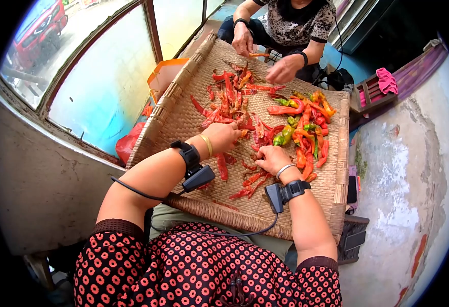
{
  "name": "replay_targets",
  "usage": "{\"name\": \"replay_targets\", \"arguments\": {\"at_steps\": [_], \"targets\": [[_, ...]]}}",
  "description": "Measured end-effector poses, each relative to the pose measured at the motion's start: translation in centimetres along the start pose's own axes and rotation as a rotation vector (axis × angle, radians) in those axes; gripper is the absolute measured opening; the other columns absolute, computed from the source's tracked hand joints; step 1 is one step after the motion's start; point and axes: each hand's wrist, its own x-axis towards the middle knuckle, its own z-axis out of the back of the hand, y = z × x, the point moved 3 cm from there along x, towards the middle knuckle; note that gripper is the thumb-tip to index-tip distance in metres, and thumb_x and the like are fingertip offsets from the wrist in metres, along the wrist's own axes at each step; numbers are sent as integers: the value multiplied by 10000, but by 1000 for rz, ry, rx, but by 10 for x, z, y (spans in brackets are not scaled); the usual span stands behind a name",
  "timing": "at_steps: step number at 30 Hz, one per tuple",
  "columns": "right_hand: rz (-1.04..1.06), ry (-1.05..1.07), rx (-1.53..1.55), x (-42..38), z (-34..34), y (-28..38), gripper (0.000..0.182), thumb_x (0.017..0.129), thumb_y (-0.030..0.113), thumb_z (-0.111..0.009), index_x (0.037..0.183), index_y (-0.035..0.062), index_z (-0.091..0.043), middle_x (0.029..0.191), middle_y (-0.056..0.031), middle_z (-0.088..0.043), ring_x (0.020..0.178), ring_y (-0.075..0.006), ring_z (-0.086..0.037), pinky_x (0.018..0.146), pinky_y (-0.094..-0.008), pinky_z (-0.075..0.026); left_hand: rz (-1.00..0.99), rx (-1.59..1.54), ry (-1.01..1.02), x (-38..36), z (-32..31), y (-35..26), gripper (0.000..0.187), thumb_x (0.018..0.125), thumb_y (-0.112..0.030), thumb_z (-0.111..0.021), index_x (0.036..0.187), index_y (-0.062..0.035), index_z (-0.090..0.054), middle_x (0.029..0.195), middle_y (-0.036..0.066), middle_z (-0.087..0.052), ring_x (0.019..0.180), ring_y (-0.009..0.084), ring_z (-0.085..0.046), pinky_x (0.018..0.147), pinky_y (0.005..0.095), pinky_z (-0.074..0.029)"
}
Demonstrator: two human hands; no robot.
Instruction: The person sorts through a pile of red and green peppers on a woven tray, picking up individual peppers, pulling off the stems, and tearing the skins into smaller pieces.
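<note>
A woven tray [178, 97] holds red, orange and green peppers. My left hand [220, 137] lies over the dried red peppers [228, 100] left of centre, its fingers bent down among them. Near the middle, my right hand [274, 158] touches red peppers, its fingertips bent inward and partly hidden. Just beyond it are green peppers [284, 136], with fresher red and orange peppers [306, 138] to the right. Several red peppers [250, 185] lie nearer the front edge. Whatever either hand holds is too small or hidden to name.
Across the tray sits another person [298, 23], both hands above its far edge, one with an orange pepper. An orange container [165, 74] and a red bag [130, 143] stand left by the window. A pink cloth [387, 81] hangs on a wooden rack at right.
</note>
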Motion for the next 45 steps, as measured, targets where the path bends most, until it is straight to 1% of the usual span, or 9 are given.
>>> {"name": "replay_targets", "arguments": {"at_steps": [14, 17, 23, 28, 32, 37, 39, 42, 45], "targets": [[-96, 76, -91, -1, 8, 10, 158, 690, 202, -600, 799, 88, -584, 810, -110, -602, 819, -279, -567, 713, -386, -452, -28, 139, -12, 1, 11, 7, 155, 679, -162, -592, 803, -69, -596, 790, 93, -570, 747, 255, -574, 636, 358, -464], [-88, 79, -94, 0, 7, 8, 151, 696, 160, -554, 811, 68, -589, 820, -132, -601, 833, -295, -564, 725, -401, -449, -70, -290, -312, -1, 43, 4, 150, 667, -169, -608, 772, -64, -590, 785, 102, -576, 708, 266, -565, 634, 353, -459], [-60, 45, -44, 3, 3, 1, 155, 702, 136, -513, 808, 57, -595, 812, -159, -602, 815, -312, -570, 732, -410, -448, -147, -1108, -803, -15, 98, 16, 140, 813, 34, -462, 919, -57, -457, 884, 81, -581, 602, 75, -547, 490, 176, -446], [-85, 49, -13, 3, 4, 0, 167, 704, 132, -512, 823, 56, -600, 814, -166, -603, 820, -311, -570, 737, -407, -447, -17, -761, -1355, -36, 131, 66, 95, 808, -11, -534, 897, -18, -500, 810, 57, -577, 643, 78, -560, 575, 185, -460], [-92, 60, -2, 2, 3, -1, 173, 712, 132, -515, 842, 53, -598, 833, -157, -606, 827, -307, -570, 741, -404, -447, 565, -90, -1149, -40, 120, 119, 262, 764, -117, -603, 991, -8, -531, 812, 82, -603, 719, 123, -597, 632, 252, -484], [-101, 99, -7, 3, 4, -2, 173, 729, 135, -523, 867, 58, -594, 849, -147, -603, 833, -299, -566, 740, -400, -446, 362, -395, -962, -20, 97, 89, 181, 761, -121, -596, 900, -4, -597, 819, 100, -622, 710, 161, -600, 642, 270, -487], [-109, 104, 8, 2, 6, -2, 160, 734, 128, -524, 860, 59, -595, 842, -143, -603, 827, -297, -565, 739, -399, -446, 156, -459, -670, -7, 84, 56, 152, 769, -78, -592, 901, -4, -599, 763, 56, -613, 665, 90, -555, 586, 221, -459], [-120, 119, 32, -3, 8, -1, 134, 753, 111, -520, 855, 62, -592, 840, -134, -600, 820, -288, -563, 737, -394, -447, -100, -277, -255, 3, 52, 16, 133, 723, -103, -610, 828, -21, -616, 748, 114, -609, 624, 189, -577, 586, 282, -471], [-131, 167, 29, -3, 10, 0, 131, 770, 126, -523, 865, 55, -578, 858, -127, -594, 834, -278, -561, 742, -389, -448, -37, -308, 392, 0, 17, -6, 146, 735, -166, -600, 775, -31, -635, 673, 82, -616, 614, 164, -589, 558, 278, -464]]}}
